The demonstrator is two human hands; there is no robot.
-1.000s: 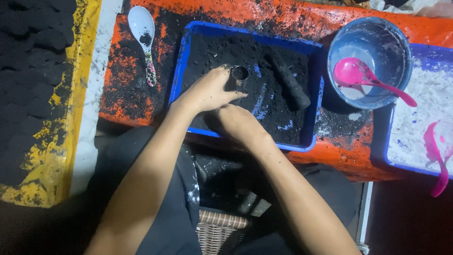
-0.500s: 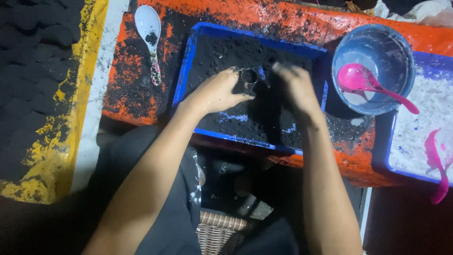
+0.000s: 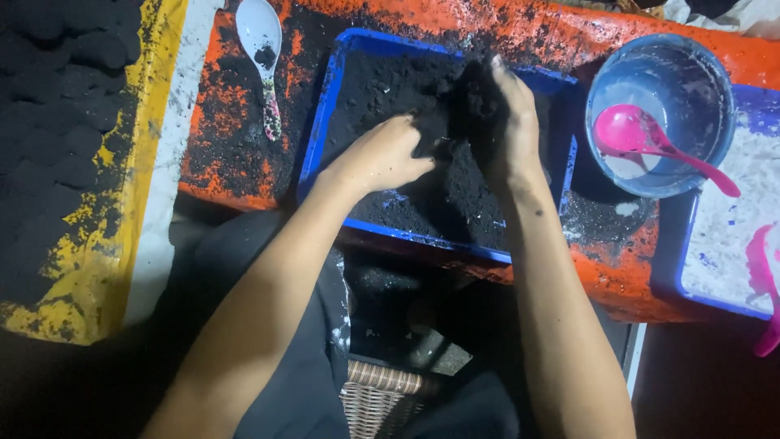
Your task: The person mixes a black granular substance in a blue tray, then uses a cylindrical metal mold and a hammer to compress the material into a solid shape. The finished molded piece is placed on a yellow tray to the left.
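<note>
Left hand: the left hand (image 3: 390,154) lies centre of the frame, fingers curled down into the black powder (image 3: 390,89).
Right hand: the right hand (image 3: 508,122) cups a dark clump, fingers pressed together.
Powder: fills the blue tray (image 3: 321,122), upper centre.
Nearby: white spoon (image 3: 262,49) upper left; pink spoon (image 3: 642,138) in the grey bowl (image 3: 699,73), upper right.

I see both hands fill the middle of the blue tray (image 3: 321,122), so little room is left there. The tray's upper left corner is open. A white spoon (image 3: 262,49) blocks the upper left counter (image 3: 227,154). At the upper right, a blue bowl (image 3: 660,106) with a pink spoon (image 3: 650,138) stands in the way.
</note>
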